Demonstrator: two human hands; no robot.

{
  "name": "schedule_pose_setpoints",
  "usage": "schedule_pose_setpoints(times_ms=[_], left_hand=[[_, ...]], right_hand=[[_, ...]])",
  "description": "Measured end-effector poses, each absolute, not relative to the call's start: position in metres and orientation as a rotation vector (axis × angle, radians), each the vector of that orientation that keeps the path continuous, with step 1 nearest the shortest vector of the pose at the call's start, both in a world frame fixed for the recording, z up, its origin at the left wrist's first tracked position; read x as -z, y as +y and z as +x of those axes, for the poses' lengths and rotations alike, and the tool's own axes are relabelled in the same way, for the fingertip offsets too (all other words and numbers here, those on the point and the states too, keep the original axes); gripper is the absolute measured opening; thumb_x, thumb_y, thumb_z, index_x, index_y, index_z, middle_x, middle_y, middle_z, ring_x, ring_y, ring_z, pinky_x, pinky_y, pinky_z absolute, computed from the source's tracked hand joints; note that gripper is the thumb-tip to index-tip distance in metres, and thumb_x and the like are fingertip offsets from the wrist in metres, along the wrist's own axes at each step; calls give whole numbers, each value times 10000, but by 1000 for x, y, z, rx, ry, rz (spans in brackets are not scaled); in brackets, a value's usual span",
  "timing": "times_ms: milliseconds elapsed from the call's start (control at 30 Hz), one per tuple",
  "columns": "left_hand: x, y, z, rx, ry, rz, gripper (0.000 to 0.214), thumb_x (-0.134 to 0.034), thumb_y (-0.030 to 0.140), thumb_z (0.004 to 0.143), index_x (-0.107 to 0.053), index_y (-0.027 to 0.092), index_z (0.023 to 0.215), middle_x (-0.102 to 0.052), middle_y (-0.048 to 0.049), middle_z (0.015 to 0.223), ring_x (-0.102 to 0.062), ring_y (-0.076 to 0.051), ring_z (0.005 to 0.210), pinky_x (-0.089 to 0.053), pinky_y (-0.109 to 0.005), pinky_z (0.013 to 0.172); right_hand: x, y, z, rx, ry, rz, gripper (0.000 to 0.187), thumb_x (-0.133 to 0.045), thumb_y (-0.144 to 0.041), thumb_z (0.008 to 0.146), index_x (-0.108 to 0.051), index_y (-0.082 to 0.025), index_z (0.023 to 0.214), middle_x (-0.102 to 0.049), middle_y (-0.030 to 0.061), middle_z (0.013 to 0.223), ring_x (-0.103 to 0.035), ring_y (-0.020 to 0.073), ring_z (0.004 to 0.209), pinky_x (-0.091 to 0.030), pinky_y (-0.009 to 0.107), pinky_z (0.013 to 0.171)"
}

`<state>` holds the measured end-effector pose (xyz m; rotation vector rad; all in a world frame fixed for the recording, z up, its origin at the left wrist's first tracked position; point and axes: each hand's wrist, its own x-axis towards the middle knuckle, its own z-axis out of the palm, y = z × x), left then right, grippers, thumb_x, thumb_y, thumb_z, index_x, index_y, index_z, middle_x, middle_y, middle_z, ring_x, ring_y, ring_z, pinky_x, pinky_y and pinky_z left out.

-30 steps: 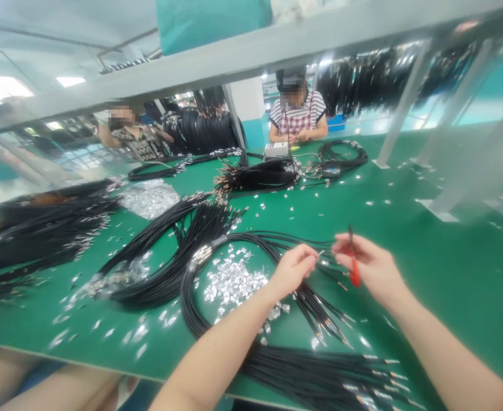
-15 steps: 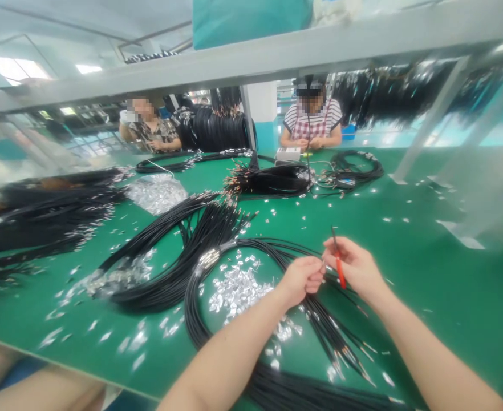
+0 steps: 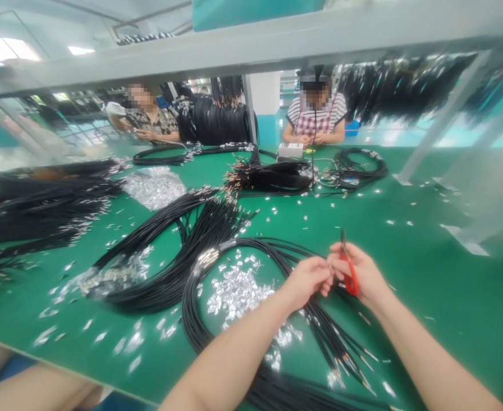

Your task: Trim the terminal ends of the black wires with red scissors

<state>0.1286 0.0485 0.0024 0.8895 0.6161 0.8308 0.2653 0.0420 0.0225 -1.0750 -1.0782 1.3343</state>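
My right hand [image 3: 360, 271] is closed around a pair of scissors with red handles [image 3: 351, 277], its dark blades [image 3: 343, 238] pointing up and away from me. My left hand [image 3: 311, 279] pinches what seems to be the end of a thin black cable, mostly hidden by the fingers. The fingertips of both hands meet there. Beneath them lies a coiled bundle of black cables [image 3: 191, 308], whose loose ends with bare copper tips [image 3: 345, 359] fan out toward me. Inside the coil is a pile of small silvery foil scraps [image 3: 238, 291].
More black cable bundles [image 3: 157, 297] lie left on the green table [image 3: 439, 297], beside a clear bag of silvery pieces [image 3: 154, 187]. A shelf beam [image 3: 234, 48] crosses overhead, with a post [image 3: 442, 125] at right. Two people [image 3: 315, 117] work across the table.
Both hands have shifted slightly right together. The scissors have turned a little, so more of the red handle loops shows. The view has tilted slightly down.
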Motion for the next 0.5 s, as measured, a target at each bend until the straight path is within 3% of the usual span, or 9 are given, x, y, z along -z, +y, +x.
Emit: schedule_pose_setpoints(times_ms=[100,267,500], left_hand=[[-5,48,129,-960,782,920,164,-656,250,609,-552,129,646,-577,-11,612,-488,-84,528,-375,-232,539],[-2,46,133,-1003,972,939,79,-627,184,595,-567,133,602,-572,-5,548,-484,-100,527,-354,-239,545],[5,38,142,-1075,1035,986,138,-647,189,593,-515,157,572,-512,32,538,-444,-94,542,-340,-229,549]], right_hand=[[-15,39,262,-1336,-938,-1059,364,-722,-286,630,-522,-214,925,-595,-28,690,-517,93,520,-447,267,531],[-7,29,254,-1189,-962,-1141,358,-731,-308,633,-547,-214,925,-602,-10,734,-564,120,609,-479,287,598],[-2,23,258,-1053,-1010,-1245,324,-738,-306,633,-573,-212,896,-601,4,727,-579,140,660,-499,296,637]])
